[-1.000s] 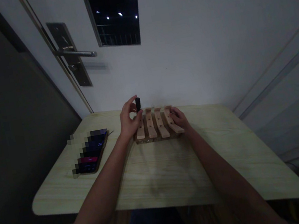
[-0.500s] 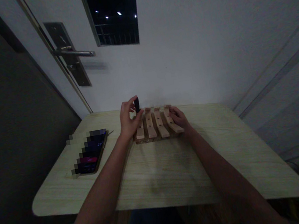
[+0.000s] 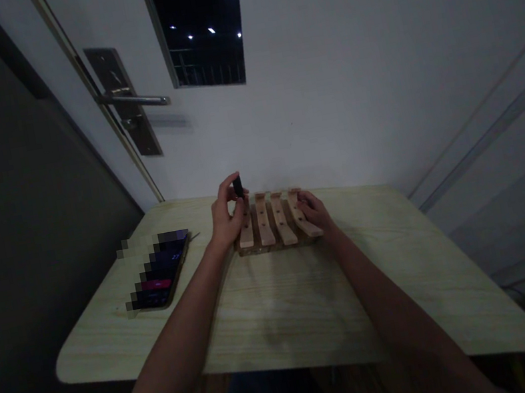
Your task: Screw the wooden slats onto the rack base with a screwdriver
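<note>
A wooden rack (image 3: 285, 245) rests on the table, with several bent slats side by side on a darker base; dark round spots like holes or screw heads show on them. At its far left, my left hand (image 3: 226, 216) pinches a short black handle-like piece (image 3: 238, 186) between thumb and fingers. This piece stands nearly upright over the leftmost slat (image 3: 247, 234); its lower end is hidden by my thumb. Around the right edge, my right hand (image 3: 314, 209) is closed, its fingers touching the rightmost slat (image 3: 303, 222).
A phone (image 3: 166, 271), partly pixelated, lies on the pale wooden table (image 3: 290, 327) left of my forearm, with a thin stick-like thing (image 3: 194, 236) beside it. Behind the table stands a white door (image 3: 323, 77) with a metal handle (image 3: 136, 99) and a dark window (image 3: 203, 31).
The black piece has tipped slightly to the left, and my left fingers have shifted a little with it. My right hand keeps its place on the rack. The whole view has moved slightly.
</note>
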Available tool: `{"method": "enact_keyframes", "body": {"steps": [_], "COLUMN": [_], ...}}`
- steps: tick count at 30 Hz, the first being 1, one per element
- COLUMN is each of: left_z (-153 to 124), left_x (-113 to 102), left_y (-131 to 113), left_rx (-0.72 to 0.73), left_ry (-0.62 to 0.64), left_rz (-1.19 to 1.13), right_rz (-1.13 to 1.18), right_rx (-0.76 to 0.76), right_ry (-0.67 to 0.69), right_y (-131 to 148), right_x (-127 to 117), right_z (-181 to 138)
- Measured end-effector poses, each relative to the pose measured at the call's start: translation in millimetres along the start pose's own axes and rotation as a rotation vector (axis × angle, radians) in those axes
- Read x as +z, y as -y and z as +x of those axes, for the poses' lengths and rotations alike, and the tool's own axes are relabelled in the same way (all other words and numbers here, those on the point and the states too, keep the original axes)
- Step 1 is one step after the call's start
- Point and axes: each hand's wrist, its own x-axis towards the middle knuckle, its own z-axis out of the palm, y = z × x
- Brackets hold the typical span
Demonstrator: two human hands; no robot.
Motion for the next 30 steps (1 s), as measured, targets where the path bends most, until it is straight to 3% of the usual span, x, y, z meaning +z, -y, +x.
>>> {"method": "enact_keyframes", "body": {"steps": [7,20,26,30], "left_z": [4.9,1.2,4.4,3.7], "left_x": [1.7,0.9,0.7,2.2], "left_y": [1.4,-5.0,-3.1,0.3], "left_rx": [0.063,0.005,0.042,0.013], "left_ry": [-0.091,0.028,-0.064,-0.059], "left_rz": [0.159,0.055,0.144,0.114], "right_rz": [0.015,0.084,0.064,0.083], "right_rx": [0.000,0.055,0.072,0.088], "right_ry": [-0.027,-0.025,-0.021,-0.022], "right_y": [-2.7,-5.6,-3.2,-1.4], "right_x": [1.3,3.4,3.0,3.9], "right_z": [0.5,1.1,0.6,-0.5]}}
